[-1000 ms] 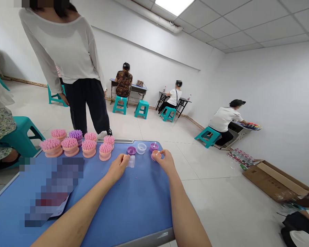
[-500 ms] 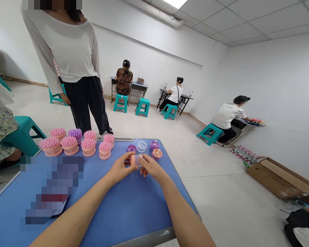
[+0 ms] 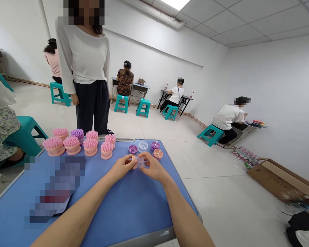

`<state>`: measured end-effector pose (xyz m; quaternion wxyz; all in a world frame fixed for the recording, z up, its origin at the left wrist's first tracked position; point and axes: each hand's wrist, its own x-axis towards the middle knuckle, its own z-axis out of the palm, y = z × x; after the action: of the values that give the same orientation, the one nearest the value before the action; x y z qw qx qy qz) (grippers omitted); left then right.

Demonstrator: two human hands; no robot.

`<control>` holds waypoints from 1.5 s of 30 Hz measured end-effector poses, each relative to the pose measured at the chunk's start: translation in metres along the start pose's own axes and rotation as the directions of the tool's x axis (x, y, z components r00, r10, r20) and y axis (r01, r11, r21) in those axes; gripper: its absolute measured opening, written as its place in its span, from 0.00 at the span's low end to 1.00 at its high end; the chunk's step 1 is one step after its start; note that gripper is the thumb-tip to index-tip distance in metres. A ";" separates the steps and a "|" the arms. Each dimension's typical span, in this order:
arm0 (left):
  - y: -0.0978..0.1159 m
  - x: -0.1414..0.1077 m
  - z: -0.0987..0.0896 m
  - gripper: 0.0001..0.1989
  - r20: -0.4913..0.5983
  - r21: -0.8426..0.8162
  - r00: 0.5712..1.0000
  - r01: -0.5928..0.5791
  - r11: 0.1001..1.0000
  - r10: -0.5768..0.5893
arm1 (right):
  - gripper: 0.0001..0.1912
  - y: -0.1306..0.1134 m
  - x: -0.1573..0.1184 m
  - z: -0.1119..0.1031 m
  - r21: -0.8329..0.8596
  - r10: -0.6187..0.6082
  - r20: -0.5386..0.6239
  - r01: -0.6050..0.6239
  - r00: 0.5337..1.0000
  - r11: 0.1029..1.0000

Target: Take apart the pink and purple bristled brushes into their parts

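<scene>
The left hand [image 3: 122, 168] and the right hand [image 3: 153, 167] meet over the table, both partly closed, with the fingers curled and the fingertips pinching a small clear plastic cup [image 3: 138, 162] from either side. The cup is held just above the table, and a bit of orange shows through or behind it, though I can't tell exactly what that is.

Just beyond the hands are a white-rimmed clear cup [image 3: 142, 146] and a small purple cap [image 3: 133, 149], close together. To their right, a purple brush [image 3: 155, 145] stands just behind an orange brush [image 3: 158, 154], and each has a small white piece on top.

Further left, a cluster of pink scalp brushes [image 3: 73, 144] stands upright, with one purple brush [image 3: 77, 133] among them. A pixelated paper [image 3: 64, 207] lies on the blue table [image 3: 118, 212] at the left.

A person in a white top [image 3: 86, 51] stands at the far edge of the table. Another person in floral clothing [image 3: 0, 130] sits at the left. Further away, other people sit on teal stools at desks, and a cardboard box [image 3: 280, 180] lies on the floor at the right.
</scene>
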<state>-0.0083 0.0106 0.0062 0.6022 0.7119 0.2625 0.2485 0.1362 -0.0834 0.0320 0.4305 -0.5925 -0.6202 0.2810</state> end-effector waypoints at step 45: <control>0.009 -0.003 -0.009 0.25 -0.116 -0.493 0.976 0.102 0.864 -0.182 | 0.16 0.010 0.009 0.003 -0.216 0.167 -0.447 -0.287 0.879 0.933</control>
<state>-0.0155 0.0135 0.0161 0.7548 0.4953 0.2909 0.3168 0.1390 -0.0728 0.0237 0.4310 -0.7624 -0.4709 0.1062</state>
